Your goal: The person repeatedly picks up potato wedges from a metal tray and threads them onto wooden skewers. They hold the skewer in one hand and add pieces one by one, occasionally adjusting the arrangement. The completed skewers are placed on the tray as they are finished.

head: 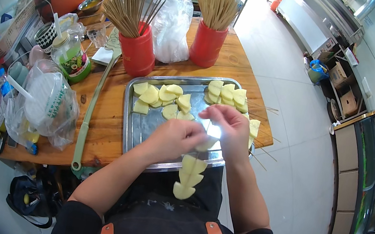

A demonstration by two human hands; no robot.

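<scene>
My left hand (180, 138) is over the near part of a metal tray (126, 136), its fingers on a pale potato slice (206, 145), partly blurred. Just right of it, my right hand (229, 129) has thumb and fingers pinched together, apparently on a thin bamboo skewer mostly lost in glare. Below the hands, three threaded potato slices (186, 178) hang in line over the tray's near edge and my apron. Loose potato slices (159, 95) lie in the tray's far left. Finished-looking potato skewers (226, 93) are stacked at its right, sticks jutting past the rim.
Behind the tray stand two red containers (139, 49) (207, 46) of bamboo sticks, with a white plastic bag (170, 28) between. A long green-handled tool (88, 119), a jar (70, 58) and a bagged cup (51, 98) crowd the left. The wooden table (244, 65) ends at right.
</scene>
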